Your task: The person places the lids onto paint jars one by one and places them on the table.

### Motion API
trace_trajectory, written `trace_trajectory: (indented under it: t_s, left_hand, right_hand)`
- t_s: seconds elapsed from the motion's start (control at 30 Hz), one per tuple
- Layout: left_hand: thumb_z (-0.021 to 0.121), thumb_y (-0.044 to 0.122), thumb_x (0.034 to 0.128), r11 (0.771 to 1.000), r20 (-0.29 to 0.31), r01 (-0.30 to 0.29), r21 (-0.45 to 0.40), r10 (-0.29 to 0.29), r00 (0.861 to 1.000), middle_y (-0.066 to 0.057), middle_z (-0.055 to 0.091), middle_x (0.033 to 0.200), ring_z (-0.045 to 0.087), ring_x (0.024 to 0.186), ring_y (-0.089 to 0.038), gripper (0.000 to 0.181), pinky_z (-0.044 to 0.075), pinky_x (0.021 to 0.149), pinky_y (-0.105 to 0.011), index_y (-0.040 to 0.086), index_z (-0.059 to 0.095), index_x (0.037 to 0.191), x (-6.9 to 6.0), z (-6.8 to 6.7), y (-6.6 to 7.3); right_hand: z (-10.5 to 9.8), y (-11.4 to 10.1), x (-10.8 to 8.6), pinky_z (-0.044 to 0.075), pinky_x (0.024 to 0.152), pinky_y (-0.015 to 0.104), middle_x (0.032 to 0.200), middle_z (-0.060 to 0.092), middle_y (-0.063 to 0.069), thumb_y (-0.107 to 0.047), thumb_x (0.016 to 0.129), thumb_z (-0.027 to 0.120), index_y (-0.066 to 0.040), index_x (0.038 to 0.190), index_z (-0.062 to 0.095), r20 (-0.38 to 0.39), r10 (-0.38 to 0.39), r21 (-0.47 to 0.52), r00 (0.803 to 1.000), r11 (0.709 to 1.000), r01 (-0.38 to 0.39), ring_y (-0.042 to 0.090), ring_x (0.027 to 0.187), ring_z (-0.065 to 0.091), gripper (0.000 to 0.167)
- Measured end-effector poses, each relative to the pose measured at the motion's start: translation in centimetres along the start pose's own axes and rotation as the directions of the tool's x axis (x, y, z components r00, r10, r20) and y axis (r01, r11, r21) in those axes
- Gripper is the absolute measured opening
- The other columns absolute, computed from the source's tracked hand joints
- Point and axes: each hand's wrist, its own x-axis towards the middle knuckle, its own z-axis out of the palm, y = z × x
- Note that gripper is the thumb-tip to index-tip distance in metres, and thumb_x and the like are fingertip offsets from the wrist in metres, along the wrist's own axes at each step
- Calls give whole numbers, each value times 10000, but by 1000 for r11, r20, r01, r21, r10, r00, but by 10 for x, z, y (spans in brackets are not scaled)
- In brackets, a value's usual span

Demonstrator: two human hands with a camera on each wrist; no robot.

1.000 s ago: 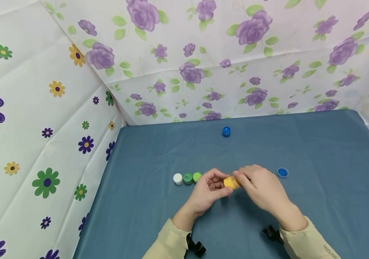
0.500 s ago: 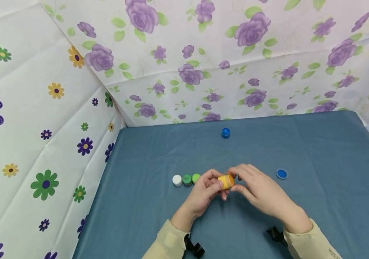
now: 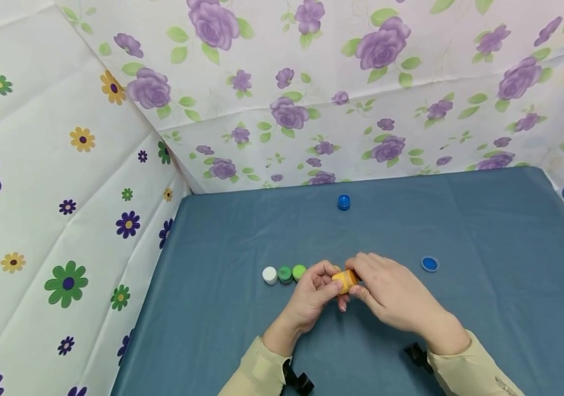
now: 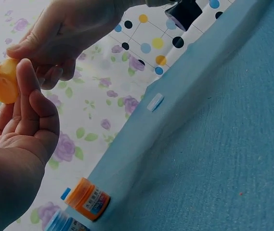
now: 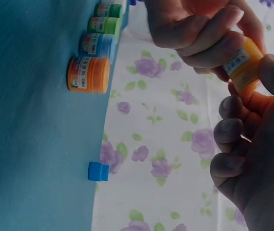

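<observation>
A small yellow paint jar (image 3: 345,281) with a label band is held tilted between both hands above the table. My left hand (image 3: 307,301) grips its body, thumb on the near side. At the right end of the jar, my right hand (image 3: 396,289) pinches it with thumb and fingers. The left wrist view shows the rounded base of the yellow jar (image 4: 5,82) between left thumb and fingers. In the right wrist view, the yellow jar (image 5: 244,65) shows its label, and the right thumb and fingers (image 5: 228,127) close round its lid end.
Left of the hands stand white (image 3: 270,275), dark green (image 3: 285,274) and light green (image 3: 299,272) jars. The row continues with light blue (image 5: 96,45) and orange (image 5: 88,74) jars. A blue jar (image 3: 343,202) stands farther back; a blue round lid (image 3: 430,264) lies right.
Half a second ago the right fingers were spread off the jar's end; now they pinch it again. The left hand keeps its hold, with the jar drawn slightly left since one second ago.
</observation>
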Motion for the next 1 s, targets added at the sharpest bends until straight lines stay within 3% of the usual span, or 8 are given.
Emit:
trace_trajectory:
  t_s: [0.2,0.33,0.47,0.67,0.83,0.9,1.0]
  left_hand:
    - [694,336,1077,997,-11,39,-61,-40,999,47,725,817,661,701,-46,249,564,627,-206,143,558,998,-1,2,2]
    - [701,299,1075,997,-9,39,-60,-39,999,37,734,816,672,695,-49,230,574,630,-213,142,553,995,-1,5,4]
    - [689,241,1083,999,4,14,-30,-13,1000,25,741,829,686,696,-52,183,589,646,-226,130,558,1019,-2,7,5]
    - [695,201,1078,999,14,-48,19,48,999,-1,743,957,711,782,-89,164,611,753,-260,103,569,1114,-1,5,7]
    - [719,209,1061,998,39,5,60,-7,999,-15,762,1085,745,887,-122,376,614,881,-312,-65,573,1272,-1,0,15]
    - [699,209,1071,996,53,25,86,-29,998,-89,765,1128,752,936,-142,453,606,934,-361,-128,557,1339,-1,-1,18]
    - [672,206,1084,991,44,26,134,-32,999,-176,761,1174,758,1010,-175,443,580,979,-406,-113,571,1373,0,-3,24]
  right_hand:
    - [1,3,5,383,678,269,907,431,-141,-424,1099,608,-237,1116,599,2,-79,-61,997,995,79,33,752,378,188]
    - [2,4,5,381,647,253,867,429,-150,-401,1112,596,-248,1034,591,-15,-91,-61,996,994,90,28,735,383,171]
    - [3,3,2,404,634,248,864,476,-159,-371,1118,590,-266,991,592,-19,-60,-26,998,998,59,21,744,424,165]
    - [0,1,1,440,650,263,948,545,-165,-404,1085,634,-288,1081,638,-16,15,24,1000,1000,-15,2,775,453,117]
    - [-4,4,-2,484,670,268,992,564,-170,-419,1038,694,-310,1143,652,-9,30,42,1000,999,-30,-8,801,508,157]
    - [-7,8,-5,511,683,284,1024,594,-165,-398,1035,703,-310,1158,657,-20,38,54,999,998,-37,-6,816,542,158]
    - [-13,16,-13,540,695,309,1090,643,-137,-347,1057,685,-297,1176,667,-60,61,61,996,996,-57,-5,832,582,131]
